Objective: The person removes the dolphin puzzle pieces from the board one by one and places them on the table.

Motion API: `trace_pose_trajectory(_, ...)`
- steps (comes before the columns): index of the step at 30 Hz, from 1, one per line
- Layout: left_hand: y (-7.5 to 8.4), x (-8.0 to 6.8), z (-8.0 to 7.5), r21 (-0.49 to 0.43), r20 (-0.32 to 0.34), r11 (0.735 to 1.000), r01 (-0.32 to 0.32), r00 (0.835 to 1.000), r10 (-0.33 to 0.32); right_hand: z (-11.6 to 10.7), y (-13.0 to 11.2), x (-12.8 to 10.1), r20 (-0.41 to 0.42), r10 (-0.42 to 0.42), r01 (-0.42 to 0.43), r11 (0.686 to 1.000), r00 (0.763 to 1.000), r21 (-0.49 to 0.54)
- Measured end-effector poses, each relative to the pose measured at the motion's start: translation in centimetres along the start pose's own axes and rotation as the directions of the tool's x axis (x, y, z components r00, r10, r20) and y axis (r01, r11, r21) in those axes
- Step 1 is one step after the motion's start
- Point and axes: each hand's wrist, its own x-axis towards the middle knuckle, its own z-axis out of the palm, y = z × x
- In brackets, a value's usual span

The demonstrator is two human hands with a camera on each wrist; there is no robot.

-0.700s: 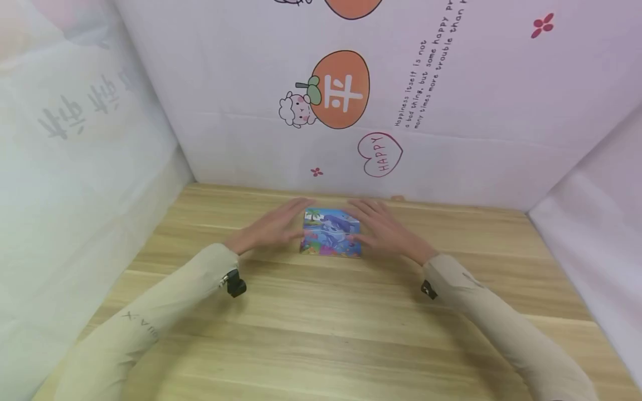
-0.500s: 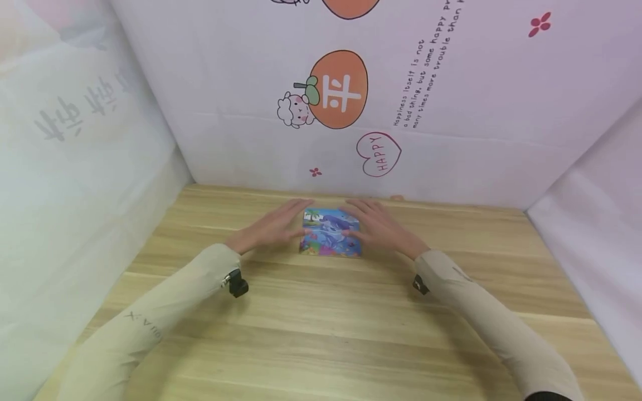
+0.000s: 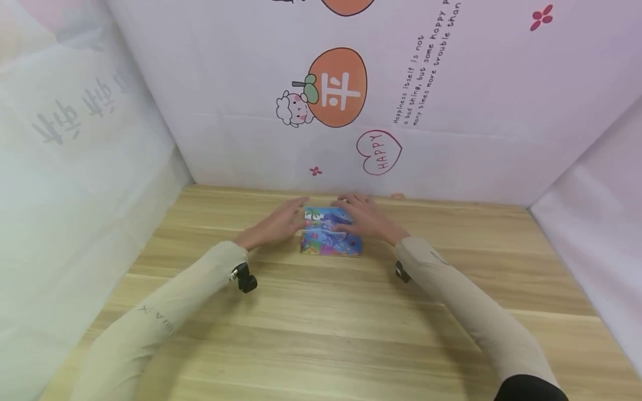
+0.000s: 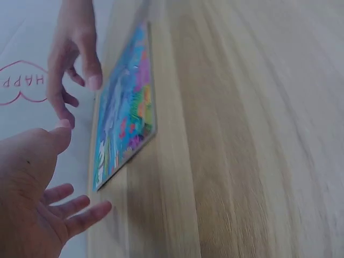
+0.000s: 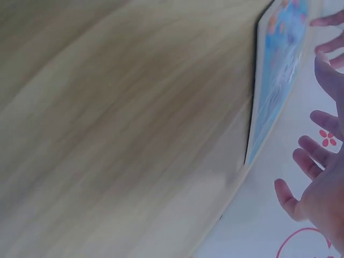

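A flat square picture board [image 3: 328, 242] with dolphins, a palm tree and bright coral lies on the wooden table near the back wall. My left hand [image 3: 276, 224] is at its left edge, fingers spread and holding nothing. The right hand [image 3: 368, 218] reaches over the upper right part of the board, hiding that corner in the head view. In the left wrist view the board [image 4: 126, 97] shows a thin edge, with the left hand's fingers [image 4: 80, 212] apart from it. The right wrist view shows the right hand [image 5: 325, 188] with loosely bent fingers, beside the board [image 5: 277, 70].
The wood-grain table [image 3: 321, 334] ends at a white printed sheet [image 3: 251, 150] hung behind it. More white sheeting [image 3: 85, 184] encloses the left and right sides. A small tan spot [image 3: 398, 195] shows at the table's back edge. Black cameras [image 3: 246, 278] sit on both wrists.
The right hand has moved left, from the board's right edge to over its upper right part. My left hand has shifted slightly right. The board lies in the same place.
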Motion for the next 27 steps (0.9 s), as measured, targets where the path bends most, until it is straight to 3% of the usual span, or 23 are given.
trace_pose_trajectory(4, 0.3, 0.2, -0.2, -0.156, -0.019, 0.983, 0.092, 0.995, -0.096, 0.2, -0.7, 1.3, 0.046, 0.015, -0.018, 0.998, 0.999, 0.059)
trace_pose_trajectory(8, 0.6, 0.5, -0.6, -0.226, 0.012, 0.964, 0.14, 0.99, -0.14, 0.5, -1.6, 2.3, 0.087, 0.03, -0.042, 0.991, 0.996, 0.131)
trace_pose_trajectory(9, 0.6, 0.5, -0.6, -0.26, 0.025, 0.953, 0.157, 0.987, -0.156, 0.6, -1.8, 2.5, 0.098, 0.037, -0.052, 0.987, 0.995, 0.152)
trace_pose_trajectory(11, 0.9, 0.7, -0.6, -0.366, 0.059, 0.906, 0.214, 0.976, -0.208, 0.9, -2.1, 2.9, 0.12, 0.053, -0.075, 0.98, 0.991, 0.186)
trace_pose_trajectory(13, 1.1, 0.8, -0.6, -0.493, 0.099, 0.821, 0.286, 0.957, -0.274, 1.1, -2.3, 3.3, 0.151, 0.075, -0.108, 0.968, 0.986, 0.228)
trace_pose_trajectory(14, 1.1, 0.9, -0.6, -0.562, 0.13, 0.76, 0.327, 0.942, -0.309, 1.2, -2.4, 3.4, 0.167, 0.081, -0.122, 0.961, 0.983, 0.249)
trace_pose_trajectory(15, 1.1, 1.0, -0.6, -0.635, 0.164, 0.681, 0.365, 0.925, -0.343, 1.4, -2.4, 3.6, 0.183, 0.089, -0.136, 0.954, 0.979, 0.267)
trace_pose_trajectory(18, 1.0, 1.3, -0.7, -0.759, 0.241, 0.481, 0.438, 0.876, -0.418, 1.7, -2.4, 4.0, 0.212, 0.113, -0.175, 0.936, 0.971, 0.305)
trace_pose_trajectory(20, 1.0, 1.5, -0.8, -0.804, 0.281, 0.373, 0.464, 0.848, -0.448, 1.9, -2.4, 4.2, 0.223, 0.135, -0.204, 0.922, 0.966, 0.328)
trace_pose_trajectory(24, 1.2, 2.0, -0.8, -0.842, 0.323, 0.234, 0.486, 0.802, -0.503, 2.1, -2.3, 4.5, 0.226, 0.169, -0.244, 0.9, 0.959, 0.362)
trace_pose_trajectory(27, 1.4, 2.4, -0.8, -0.84, 0.331, 0.196, 0.506, 0.764, -0.554, 2.1, -2.3, 4.7, 0.219, 0.174, -0.248, 0.89, 0.96, 0.382)
